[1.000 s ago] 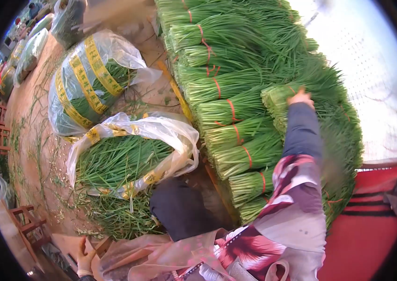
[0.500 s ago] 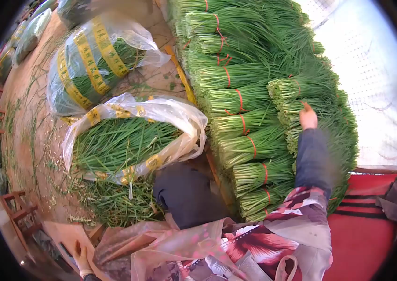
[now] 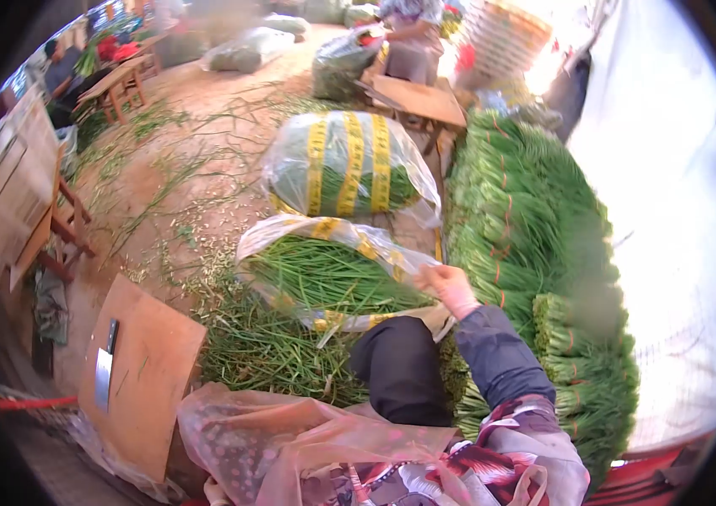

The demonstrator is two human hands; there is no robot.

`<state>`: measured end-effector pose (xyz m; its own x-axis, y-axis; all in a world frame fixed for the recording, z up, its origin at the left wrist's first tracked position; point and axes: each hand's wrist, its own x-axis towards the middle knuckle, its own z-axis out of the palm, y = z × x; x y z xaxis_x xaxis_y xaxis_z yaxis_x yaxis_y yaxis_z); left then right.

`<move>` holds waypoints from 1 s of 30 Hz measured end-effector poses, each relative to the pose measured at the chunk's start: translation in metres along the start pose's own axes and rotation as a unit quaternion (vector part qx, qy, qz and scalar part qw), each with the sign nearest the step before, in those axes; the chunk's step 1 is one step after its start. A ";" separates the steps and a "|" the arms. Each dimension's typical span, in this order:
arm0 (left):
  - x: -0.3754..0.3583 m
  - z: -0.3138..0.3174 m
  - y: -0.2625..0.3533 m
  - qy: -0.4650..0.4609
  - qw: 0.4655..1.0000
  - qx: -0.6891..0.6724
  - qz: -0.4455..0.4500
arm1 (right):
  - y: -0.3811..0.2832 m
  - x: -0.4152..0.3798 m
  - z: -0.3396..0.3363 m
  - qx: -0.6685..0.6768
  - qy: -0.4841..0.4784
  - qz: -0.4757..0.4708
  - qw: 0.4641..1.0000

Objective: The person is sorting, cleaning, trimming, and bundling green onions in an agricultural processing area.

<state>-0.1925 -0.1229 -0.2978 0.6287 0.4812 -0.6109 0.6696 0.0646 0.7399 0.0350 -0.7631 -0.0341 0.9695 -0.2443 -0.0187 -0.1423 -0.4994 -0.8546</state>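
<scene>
My right hand [image 3: 449, 289] is at the right end of an open clear plastic bag [image 3: 278, 226] with yellow printed strips, its fingers closed on the bag's edge. Loose green chives [image 3: 324, 274] fill that bag, which lies on its side in front of my knee. Only a small part of my left hand [image 3: 216, 491] shows at the bottom edge, beside the pink see-through apron [image 3: 307, 438]; its fingers are mostly hidden. To my right runs a long stack of chive bundles [image 3: 526, 211] tied with red bands.
A full bag [image 3: 345, 160] lies beyond the open one. Chive scraps [image 3: 273, 363] cover the floor by my knee. At left, a knife [image 3: 105, 371] rests on a wooden board [image 3: 151, 363]. Other people [image 3: 413, 21] are at the back, near wooden stools [image 3: 113, 88].
My right hand has left the chive bundles and moved left to the edge of the open bag. The view has tilted up and swung left, showing the knife and other people.
</scene>
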 end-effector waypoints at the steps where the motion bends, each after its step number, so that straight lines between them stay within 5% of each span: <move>1: 0.021 0.008 -0.035 -0.013 0.999 -0.045 -0.026 | -0.044 0.010 0.049 -0.123 -0.018 -0.144 0.982; 4: 0.032 -0.001 -0.057 0.010 0.994 -0.102 -0.041 | -0.082 -0.004 0.119 -0.166 -0.187 -0.124 0.960; 5: 0.020 -0.012 -0.031 0.026 0.998 -0.019 -0.063 | -0.087 -0.008 0.130 -0.186 -0.198 -0.107 0.956; 7: 0.053 -0.030 -0.072 0.064 0.992 0.032 0.100 | -0.087 -0.017 0.162 -0.214 -0.242 -0.097 0.941; 8: 0.056 -0.040 -0.083 0.061 0.990 0.089 0.094 | -0.079 -0.022 0.177 -0.195 -0.240 -0.110 0.945; 9: 0.060 -0.047 -0.098 0.032 0.970 0.209 0.123 | -0.068 -0.027 0.192 -0.173 -0.254 -0.123 0.944; 11: 0.053 -0.066 -0.152 -0.017 0.787 0.544 0.290 | -0.074 -0.042 0.215 -0.260 -0.285 -0.081 0.919; 12: 0.015 -0.066 -0.099 -0.103 0.784 0.554 0.259 | -0.058 -0.046 0.226 -0.233 -0.308 -0.078 0.919; 13: 0.023 -0.066 -0.118 -0.138 0.758 0.629 0.100 | -0.038 -0.046 0.236 -0.219 -0.353 -0.048 0.908; 14: 0.017 -0.065 -0.163 0.053 0.793 0.600 0.088 | -0.013 -0.050 0.248 -0.209 -0.367 -0.057 0.904; 15: -0.006 -0.059 -0.119 0.133 0.920 0.364 -0.050 | 0.001 -0.057 0.251 -0.169 -0.393 -0.015 0.904; 16: -0.027 -0.052 -0.073 0.194 0.944 0.191 -0.185 | 0.012 -0.062 0.256 -0.150 -0.399 0.053 0.903; 17: -0.028 -0.057 -0.096 0.208 0.955 0.115 -0.176 | 0.040 -0.062 0.257 -0.157 -0.409 0.051 0.898; 21: -0.016 -0.064 -0.086 0.248 0.948 -0.078 -0.182 | 0.057 -0.064 0.259 -0.223 -0.438 0.120 0.862; 28: 0.052 -0.048 -0.078 0.244 0.946 -0.062 -0.202 | 0.056 -0.060 0.259 -0.122 -0.433 0.220 0.865; 30: 0.067 -0.041 -0.077 0.307 0.925 -0.100 -0.201 | 0.059 -0.061 0.254 -0.129 -0.428 0.224 0.866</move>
<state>-0.2180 -0.0600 -0.3839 -0.0393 0.7852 -0.6179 0.6755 0.4766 0.5627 0.0180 -0.5668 -0.2152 0.5825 0.1889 -0.7906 -0.4756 -0.7095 -0.5200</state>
